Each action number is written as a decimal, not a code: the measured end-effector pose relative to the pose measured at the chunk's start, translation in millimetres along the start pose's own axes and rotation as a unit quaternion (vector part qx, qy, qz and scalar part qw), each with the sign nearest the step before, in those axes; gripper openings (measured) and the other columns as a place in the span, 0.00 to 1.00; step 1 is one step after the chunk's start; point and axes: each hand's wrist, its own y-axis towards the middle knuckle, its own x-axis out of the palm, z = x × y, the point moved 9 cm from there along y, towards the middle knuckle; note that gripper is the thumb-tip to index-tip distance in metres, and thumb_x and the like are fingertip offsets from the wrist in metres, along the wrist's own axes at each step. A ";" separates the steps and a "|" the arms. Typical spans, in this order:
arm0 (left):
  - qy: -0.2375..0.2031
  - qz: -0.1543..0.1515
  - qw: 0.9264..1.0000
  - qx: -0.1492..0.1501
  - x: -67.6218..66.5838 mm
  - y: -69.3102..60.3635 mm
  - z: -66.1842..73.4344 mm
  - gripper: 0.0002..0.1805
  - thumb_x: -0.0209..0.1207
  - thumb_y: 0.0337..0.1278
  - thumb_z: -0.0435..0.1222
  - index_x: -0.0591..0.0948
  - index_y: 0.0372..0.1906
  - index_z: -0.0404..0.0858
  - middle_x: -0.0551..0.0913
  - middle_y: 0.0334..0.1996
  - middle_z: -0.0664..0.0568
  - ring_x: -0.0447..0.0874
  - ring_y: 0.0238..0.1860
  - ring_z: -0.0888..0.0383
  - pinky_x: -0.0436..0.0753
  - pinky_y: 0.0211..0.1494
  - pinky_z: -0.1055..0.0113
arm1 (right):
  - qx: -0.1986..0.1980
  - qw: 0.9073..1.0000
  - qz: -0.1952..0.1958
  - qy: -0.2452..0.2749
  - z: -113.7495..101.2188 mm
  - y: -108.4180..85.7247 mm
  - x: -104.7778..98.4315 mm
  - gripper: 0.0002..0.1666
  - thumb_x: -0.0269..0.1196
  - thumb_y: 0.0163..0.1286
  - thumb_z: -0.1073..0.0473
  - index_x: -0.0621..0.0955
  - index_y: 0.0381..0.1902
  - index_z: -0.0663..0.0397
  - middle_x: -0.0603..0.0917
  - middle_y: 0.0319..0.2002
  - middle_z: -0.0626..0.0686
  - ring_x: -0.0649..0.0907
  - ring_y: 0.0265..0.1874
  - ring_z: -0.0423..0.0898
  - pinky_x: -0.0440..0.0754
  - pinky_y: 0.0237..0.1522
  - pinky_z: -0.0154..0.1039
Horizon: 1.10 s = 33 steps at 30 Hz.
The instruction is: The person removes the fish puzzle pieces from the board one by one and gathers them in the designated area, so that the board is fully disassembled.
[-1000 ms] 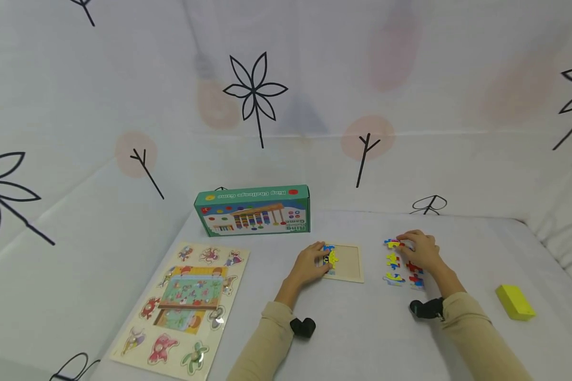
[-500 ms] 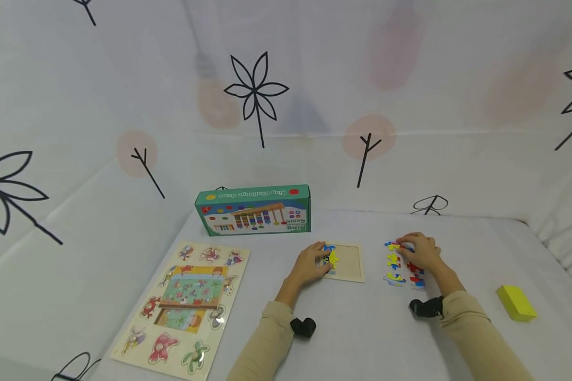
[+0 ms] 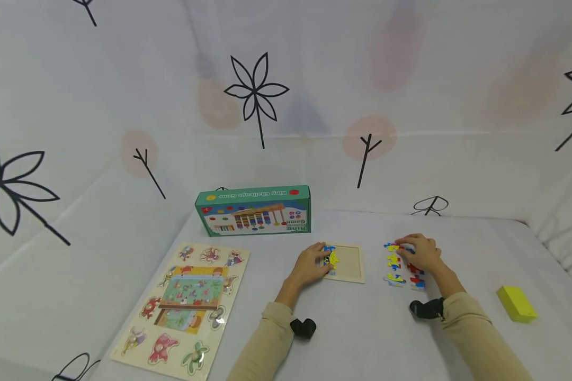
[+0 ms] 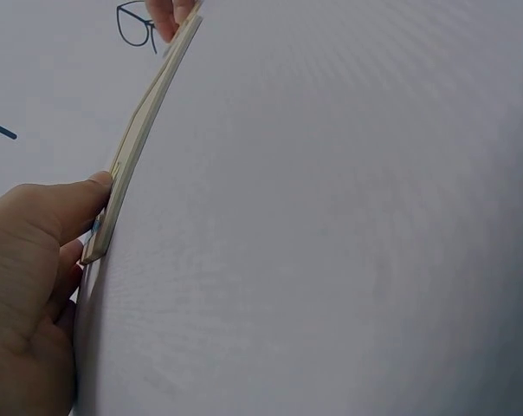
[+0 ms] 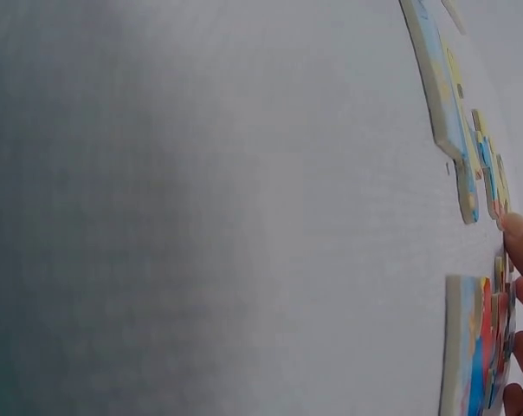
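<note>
My left hand (image 3: 310,263) grips the left side of a shallow square wooden puzzle tray (image 3: 350,263). Its thumb lies over blue and yellow jigsaw pieces (image 3: 333,259) set along the tray's left; the right part shows bare wood. In the left wrist view, the thumb is on the tray's rim (image 4: 132,143) and the other fingers are below. To the right, my right hand (image 3: 421,253) pinches a yellow, red and blue jigsaw piece (image 3: 392,247) at the far end of two columns of loose pieces (image 3: 394,280). The right wrist view shows the thumb (image 5: 521,238) against a piece; the fingers partly hide others.
A green Ring Challenge Game box (image 3: 257,211) stands at the back left. On the left lies a large animal peg puzzle board (image 3: 238,264) with smaller picture puzzles (image 3: 190,291) stacked on it. A yellow block (image 3: 516,304) sits at the right.
The right hand has shifted very slightly nearer at the far loose piece. The left hand and the tray have stayed in place.
</note>
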 end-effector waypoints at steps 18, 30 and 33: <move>0.006 0.006 1.000 -0.002 -1.3 -0.4 1.0 0.24 0.62 0.51 0.41 0.80 0.54 0.35 0.73 0.62 0.45 0.66 0.66 0.49 0.66 0.67 0.52 | -0.010 0.999 0.039 -0.007 -11.1 -8.1 -6.4 0.29 0.59 0.65 0.58 0.69 0.60 0.67 0.65 0.57 0.77 0.63 0.52 0.80 0.63 0.44 0.74; -0.010 0.016 1.000 -0.012 -0.8 -1.3 -2.0 0.24 0.64 0.50 0.41 0.80 0.54 0.36 0.74 0.61 0.47 0.68 0.65 0.50 0.66 0.66 0.48 | -0.111 0.986 0.091 0.090 -94.0 -22.1 12.3 0.24 0.63 0.62 0.65 0.75 0.55 0.71 0.79 0.47 0.70 0.76 0.47 0.67 0.74 0.49 0.62; -0.014 0.020 0.999 -0.021 -0.8 -1.1 -4.9 0.24 0.64 0.50 0.41 0.80 0.54 0.36 0.75 0.61 0.47 0.68 0.65 0.50 0.65 0.65 0.45 | -0.127 0.982 0.082 0.109 -109.5 -24.9 25.1 0.22 0.64 0.61 0.65 0.76 0.52 0.70 0.81 0.43 0.67 0.79 0.42 0.62 0.78 0.44 0.57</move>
